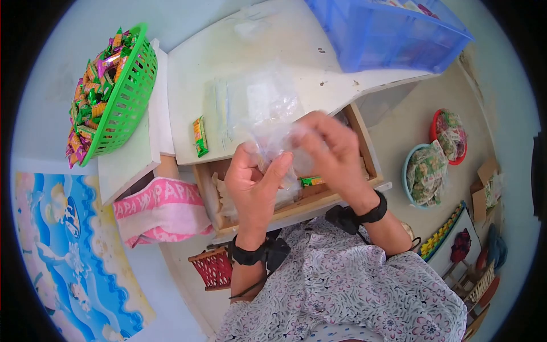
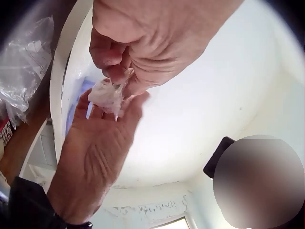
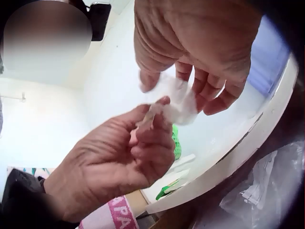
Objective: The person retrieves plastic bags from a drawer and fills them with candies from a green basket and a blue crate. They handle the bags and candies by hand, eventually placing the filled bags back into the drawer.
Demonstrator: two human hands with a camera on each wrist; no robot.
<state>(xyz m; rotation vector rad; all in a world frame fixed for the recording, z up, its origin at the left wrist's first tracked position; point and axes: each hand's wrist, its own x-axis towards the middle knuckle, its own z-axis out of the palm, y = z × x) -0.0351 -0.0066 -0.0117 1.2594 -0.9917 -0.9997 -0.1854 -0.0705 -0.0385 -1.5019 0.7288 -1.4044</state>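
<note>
In the head view, the left hand [image 1: 253,185] pinches crumpled clear plastic [image 1: 272,142] above the drawer's near side. Blurred, the right hand [image 1: 336,154] is close at its right. Seen from the left wrist, the left hand [image 2: 152,43] grips one end of the plastic [image 2: 106,95], while the right hand [image 2: 95,152] lies beneath with thumb and fingers apart. The right wrist view has the right hand [image 3: 200,52] spread around the bunched plastic [image 3: 178,102], its fingers touching it, and the left hand [image 3: 119,152] pinching the lower end.
Clear bags [image 1: 259,100] and a green wrapped snack [image 1: 200,137] lie on the white table [image 1: 199,62]. Below is an open wooden drawer [image 1: 364,137]. A green basket [image 1: 128,108] of snacks stands left, a blue crate [image 1: 393,43] at the back right. Basins [image 1: 407,176] are on the floor.
</note>
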